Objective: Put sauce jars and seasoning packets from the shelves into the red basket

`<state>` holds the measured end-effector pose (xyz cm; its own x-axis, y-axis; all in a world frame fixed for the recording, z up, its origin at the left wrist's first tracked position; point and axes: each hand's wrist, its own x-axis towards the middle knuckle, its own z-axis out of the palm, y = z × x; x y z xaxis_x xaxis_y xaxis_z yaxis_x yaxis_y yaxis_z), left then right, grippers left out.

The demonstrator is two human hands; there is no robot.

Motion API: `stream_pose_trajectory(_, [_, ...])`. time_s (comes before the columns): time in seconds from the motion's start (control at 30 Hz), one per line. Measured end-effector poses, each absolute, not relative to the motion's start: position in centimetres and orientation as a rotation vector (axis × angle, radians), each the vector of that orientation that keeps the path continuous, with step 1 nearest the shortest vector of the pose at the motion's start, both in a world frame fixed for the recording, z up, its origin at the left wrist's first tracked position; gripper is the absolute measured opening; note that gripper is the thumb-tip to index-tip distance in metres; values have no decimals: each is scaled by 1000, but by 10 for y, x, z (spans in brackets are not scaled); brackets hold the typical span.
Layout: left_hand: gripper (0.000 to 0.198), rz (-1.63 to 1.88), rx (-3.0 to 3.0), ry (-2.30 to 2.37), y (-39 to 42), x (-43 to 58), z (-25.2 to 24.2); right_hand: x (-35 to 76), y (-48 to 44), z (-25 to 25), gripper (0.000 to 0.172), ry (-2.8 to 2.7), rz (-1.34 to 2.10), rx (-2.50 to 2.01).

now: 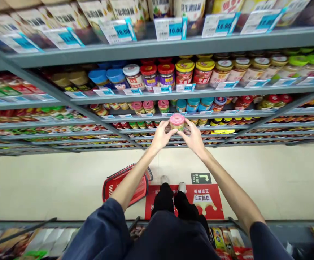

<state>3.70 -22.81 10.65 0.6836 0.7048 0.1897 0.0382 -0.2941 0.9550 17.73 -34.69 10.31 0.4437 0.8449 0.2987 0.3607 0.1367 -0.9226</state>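
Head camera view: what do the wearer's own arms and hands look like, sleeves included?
The left sleeve and right sleeve are loose, short, dark navy-blue fabric, with no visible markings. Below them, the left forearm and right forearm are bare. The left hand and right hand are ungloved; no watch or bracelet shows.

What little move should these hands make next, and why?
I'd probably lower the pink-lidded jar toward the red basket: the left hand and right hand together hold it in front of the shelves, and the basket sits on the floor, left of the shoes.
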Motion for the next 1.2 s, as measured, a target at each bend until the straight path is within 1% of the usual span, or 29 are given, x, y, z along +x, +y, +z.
stream_pose_trajectory(0.17, [60, 876, 1837, 630, -184, 77, 92, 217, -290, 76, 75, -1287, 247, -1539])
stream_pose_trajectory(0.3, [57, 945, 1882, 604, -159, 97, 81, 236, -257, 61, 73, -1341, 90, -1617])
stream_pose_trajectory(0.47, [53, 1063, 1984, 630, -143, 105, 69, 244, -233, 50, 75, -1355, 85, -1621])
stream_pose_trajectory(0.63, [45, 1106, 2098, 691, -140, 108, 64, 248, -226, 47, 69, -1393, 14, -1656])
stream_pose_trajectory(0.73, [44, 1126, 2139, 734, -140, 109, 65, 250, -226, 48, 67, -1416, -22, -1723])
stream_pose_trajectory(0.87, [46, 1123, 2134, 749, -134, 113, 63, 249, -224, 53, 72, -1417, -21, -1738])
stream_pose_trajectory(1.03, [48, 1129, 2132, 757, -121, 119, 53, 246, -217, 56, 61, -1516, -71, -1768])
stream_pose_trajectory(1.2, [49, 1093, 2151, 751, -124, 117, 45, 247, -214, 44, 57, -1494, -36, -1764])
